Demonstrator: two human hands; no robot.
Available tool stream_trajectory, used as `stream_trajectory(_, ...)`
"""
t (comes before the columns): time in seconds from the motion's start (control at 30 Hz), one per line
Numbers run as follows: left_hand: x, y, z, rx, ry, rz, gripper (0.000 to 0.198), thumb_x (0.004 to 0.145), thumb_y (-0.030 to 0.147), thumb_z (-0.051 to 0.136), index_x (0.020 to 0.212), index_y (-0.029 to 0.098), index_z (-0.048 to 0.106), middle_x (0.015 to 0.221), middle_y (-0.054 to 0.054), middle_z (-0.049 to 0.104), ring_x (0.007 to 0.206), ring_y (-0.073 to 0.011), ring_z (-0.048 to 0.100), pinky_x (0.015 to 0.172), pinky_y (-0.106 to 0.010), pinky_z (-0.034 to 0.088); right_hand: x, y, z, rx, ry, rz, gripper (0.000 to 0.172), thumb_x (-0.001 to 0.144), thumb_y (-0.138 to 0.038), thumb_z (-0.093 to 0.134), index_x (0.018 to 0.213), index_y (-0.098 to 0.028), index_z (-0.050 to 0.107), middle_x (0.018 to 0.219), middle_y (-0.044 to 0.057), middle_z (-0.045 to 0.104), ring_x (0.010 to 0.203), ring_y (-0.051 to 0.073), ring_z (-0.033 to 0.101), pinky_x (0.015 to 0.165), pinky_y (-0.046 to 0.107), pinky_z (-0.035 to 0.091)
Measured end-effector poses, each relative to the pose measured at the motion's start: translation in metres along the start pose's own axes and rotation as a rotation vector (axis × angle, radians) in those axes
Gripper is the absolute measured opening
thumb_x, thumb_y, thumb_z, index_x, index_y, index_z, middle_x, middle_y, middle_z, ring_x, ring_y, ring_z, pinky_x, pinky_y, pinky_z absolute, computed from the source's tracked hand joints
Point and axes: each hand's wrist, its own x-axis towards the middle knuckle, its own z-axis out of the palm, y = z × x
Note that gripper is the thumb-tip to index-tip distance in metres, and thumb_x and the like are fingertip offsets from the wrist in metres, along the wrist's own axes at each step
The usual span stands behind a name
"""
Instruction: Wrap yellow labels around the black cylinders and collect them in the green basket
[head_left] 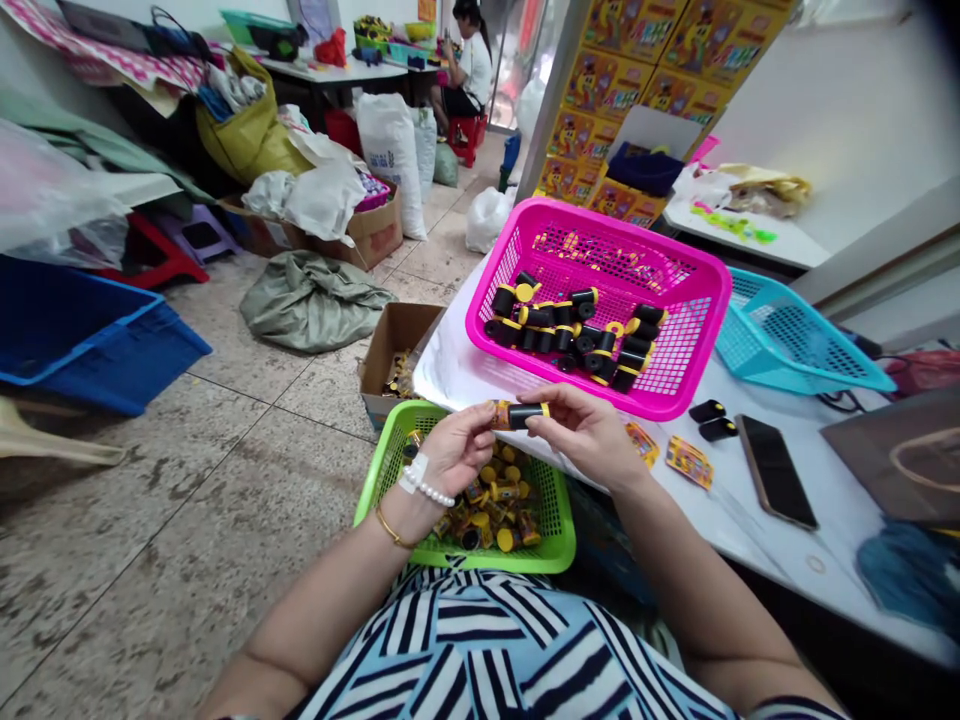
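Between my hands is a small black cylinder [527, 416] with a yellow rim, lying level. A printed orange sleeve [501, 415] covers its left end. My left hand [459, 440] pinches the sleeve. My right hand [589, 432] grips the yellow-rimmed end with thumb and fingers. Behind them, a pink basket [600, 395] on the table holds several black cylinders [559, 325] with yellow parts. Below my hands, a green basket [375, 475] contains many similar pieces, several with orange printed sleeves [510, 490]. Flat printed orange sleeves [690, 461] lie on the table near my right wrist.
A phone [776, 470] and two black cylinders [712, 420] lie on the white table [742, 540]. A turquoise basket [810, 350] stands at right. Left are a cardboard box [375, 365], a blue tub [105, 345] and sacks [386, 150]. A person [469, 70] sits far back.
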Motion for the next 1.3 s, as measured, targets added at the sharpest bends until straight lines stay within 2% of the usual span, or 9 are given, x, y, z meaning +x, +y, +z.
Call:
stream_trajectory(0.37,0.001,-0.007,-0.007,0.058,-0.016,0.007,0.016,0.071,0.017,0.076,0.077,0.009,0.064,0.067,0.000,0.060,0.040,0.0010,0.033,0.031,-0.009,0.016,-0.006,-0.004,0.007,-0.561,0.087,-0.200,0.017,0.083,-0.024,0.063,0.099,-0.020,0.067,0.072,0.000,0.065,0.059,0.012,0.056,0.058,0.026,0.046)
stream_trajectory(0.47,-0.004,-0.010,-0.005,0.097,0.010,0.124,0.018,0.071,0.020,0.077,0.077,0.008,0.066,0.070,-0.002,0.063,0.045,-0.0010,0.042,0.031,-0.011,0.021,-0.009,-0.002,0.012,-0.509,0.087,-0.248,0.020,0.086,-0.025,0.061,0.105,-0.020,0.065,0.095,0.006,0.070,0.068,0.015,0.061,0.060,0.027,0.049)
stream_trajectory(0.6,-0.012,-0.014,-0.005,0.126,0.054,0.186,0.020,0.071,0.023,0.078,0.077,0.007,0.068,0.070,-0.003,0.065,0.048,-0.0035,0.049,0.036,-0.012,0.031,-0.018,0.013,0.016,-0.304,0.004,-0.174,0.030,0.090,-0.027,0.061,0.119,-0.023,0.062,0.130,0.010,0.063,0.095,0.020,0.067,0.070,0.030,0.055)
stream_trajectory(0.73,-0.017,-0.018,-0.008,0.141,0.049,0.172,0.022,0.070,0.026,0.078,0.077,0.007,0.069,0.064,-0.003,0.062,0.048,-0.0046,0.049,0.039,-0.014,0.035,-0.027,0.025,0.020,-0.179,0.005,-0.164,0.044,0.090,-0.028,0.063,0.133,-0.027,0.056,0.123,0.008,0.067,0.106,0.022,0.065,0.087,0.036,0.055)
stream_trajectory(0.87,-0.023,-0.021,-0.013,0.193,0.045,0.138,0.026,0.073,0.031,0.077,0.080,0.007,0.071,0.058,-0.002,0.059,0.047,-0.0051,0.048,0.040,-0.014,0.035,-0.033,0.031,0.024,-0.198,0.106,-0.224,0.040,0.089,-0.026,0.064,0.129,-0.026,0.059,0.118,0.008,0.067,0.107,0.022,0.064,0.094,0.039,0.052)
stream_trajectory(1.0,-0.032,-0.024,-0.021,0.319,0.156,0.251,0.034,0.073,0.032,0.078,0.097,0.010,0.070,0.077,-0.005,0.066,0.061,-0.0085,0.056,0.046,-0.016,0.041,-0.036,0.033,0.026,-0.239,0.195,-0.234,0.034,0.089,-0.025,0.064,0.122,-0.025,0.063,0.112,0.008,0.065,0.104,0.022,0.062,0.090,0.038,0.051)
stream_trajectory(1.13,-0.036,-0.023,-0.032,0.468,0.012,0.231,0.050,0.071,0.028,0.081,0.116,0.016,0.064,0.104,-0.008,0.068,0.081,-0.0143,0.063,0.058,-0.021,0.050,-0.040,0.029,0.030,-0.216,0.062,-0.230,0.038,0.090,-0.024,0.061,0.128,-0.026,0.060,0.112,0.008,0.061,0.103,0.022,0.061,0.089,0.038,0.051)
stream_trajectory(1.2,-0.036,-0.021,-0.039,0.481,-0.071,0.181,0.047,0.071,0.028,0.081,0.112,0.016,0.064,0.098,-0.007,0.069,0.077,-0.0138,0.064,0.061,-0.023,0.051,-0.043,0.026,0.030,-0.226,-0.040,-0.222,0.047,0.091,-0.023,0.057,0.137,-0.027,0.053,0.117,0.009,0.057,0.104,0.022,0.059,0.089,0.038,0.052)
stream_trajectory(1.3,-0.036,-0.020,-0.046,0.500,-0.035,0.194,0.035,0.069,0.029,0.082,0.095,0.013,0.065,0.086,-0.004,0.068,0.068,-0.0113,0.062,0.060,-0.023,0.050,-0.049,0.024,0.028,-0.237,-0.121,-0.151,0.052,0.093,-0.020,0.051,0.144,-0.028,0.046,0.121,0.010,0.052,0.096,0.018,0.059,0.078,0.033,0.054)
